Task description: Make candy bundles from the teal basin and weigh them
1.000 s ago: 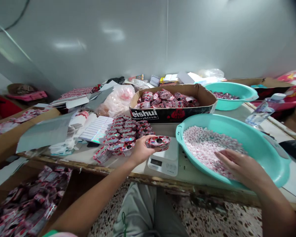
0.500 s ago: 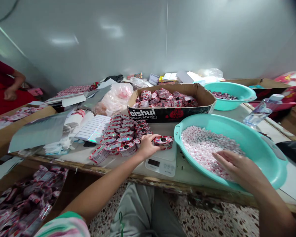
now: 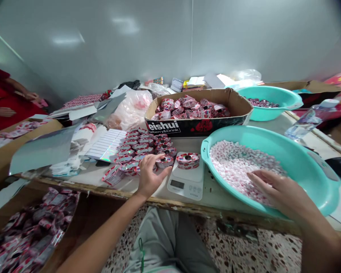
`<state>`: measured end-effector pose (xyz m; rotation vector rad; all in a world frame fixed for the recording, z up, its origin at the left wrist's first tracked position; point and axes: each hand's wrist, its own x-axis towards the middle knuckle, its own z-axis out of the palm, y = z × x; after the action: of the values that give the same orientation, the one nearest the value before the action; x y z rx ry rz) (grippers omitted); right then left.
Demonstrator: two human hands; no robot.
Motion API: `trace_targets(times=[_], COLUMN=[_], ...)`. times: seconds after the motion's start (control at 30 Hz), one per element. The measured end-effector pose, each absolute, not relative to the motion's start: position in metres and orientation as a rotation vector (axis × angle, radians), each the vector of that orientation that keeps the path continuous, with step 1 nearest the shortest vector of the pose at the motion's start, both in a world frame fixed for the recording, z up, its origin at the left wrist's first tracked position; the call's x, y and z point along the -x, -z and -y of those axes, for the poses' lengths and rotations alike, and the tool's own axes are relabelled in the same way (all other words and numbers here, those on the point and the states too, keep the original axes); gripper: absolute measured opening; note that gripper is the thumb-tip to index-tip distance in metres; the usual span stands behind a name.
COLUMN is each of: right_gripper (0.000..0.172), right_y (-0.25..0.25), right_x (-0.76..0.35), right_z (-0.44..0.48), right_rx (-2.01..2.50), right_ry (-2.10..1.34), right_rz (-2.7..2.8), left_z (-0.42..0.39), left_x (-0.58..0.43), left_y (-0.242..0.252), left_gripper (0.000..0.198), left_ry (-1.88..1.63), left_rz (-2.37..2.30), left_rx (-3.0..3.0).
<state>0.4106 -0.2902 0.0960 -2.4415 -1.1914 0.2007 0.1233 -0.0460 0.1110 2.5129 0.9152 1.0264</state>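
Observation:
My left hand (image 3: 152, 175) reaches over the front of the rows of small oval packs (image 3: 143, 149). Its thumb and fingers are apart, close beside a single oval pack (image 3: 165, 162); whether they touch it I cannot tell. Just to the right, another red-and-white oval pack (image 3: 188, 160) with a dark round hole in its top sits on a white kitchen scale (image 3: 187, 185). My right hand (image 3: 281, 191) is inside the large turquoise basin (image 3: 304, 178), fingers stretched out low over many small pale pink and white candies (image 3: 235, 167). The underside of that hand is hidden.
Behind stands a cardboard box (image 3: 184, 127) full of oval packs, with a second turquoise basin (image 3: 287, 102) at its right. A water bottle (image 3: 312, 121) lies tilted near the right. Lower left is a carton of packs (image 3: 36, 223). A person in red (image 3: 2, 98) stands far left.
My left hand has let go of the oval pack on the scale and moved left to the rows of packs. My right hand stays in the basin. The view has shifted slightly.

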Motion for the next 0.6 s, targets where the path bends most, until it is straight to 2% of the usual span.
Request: trace_targets(times=[0.1, 0.3, 0.6], right_gripper=[0.040, 0.040, 0.038], right_y=[-0.098, -0.100, -0.100], right_x=[-0.411, -0.410, -0.410], right_z=[0.289, 0.289, 0.288], right_rx=[2.428, 2.447, 2.453], right_ry=[-0.349, -0.409, -0.390], right_rz=[1.114, 1.043, 1.070], left_z=[0.054, 0.066, 0.075], left_x=[-0.100, -0.077, -0.073], left_y=[-0.097, -0.072, -0.069], left_gripper=[0.030, 0.023, 0.016], left_ry=[-1.111, -1.150, -1.065], left_rz=[-0.999, -1.113, -1.159], left_rx=[-2.446, -2.359, -2.329])
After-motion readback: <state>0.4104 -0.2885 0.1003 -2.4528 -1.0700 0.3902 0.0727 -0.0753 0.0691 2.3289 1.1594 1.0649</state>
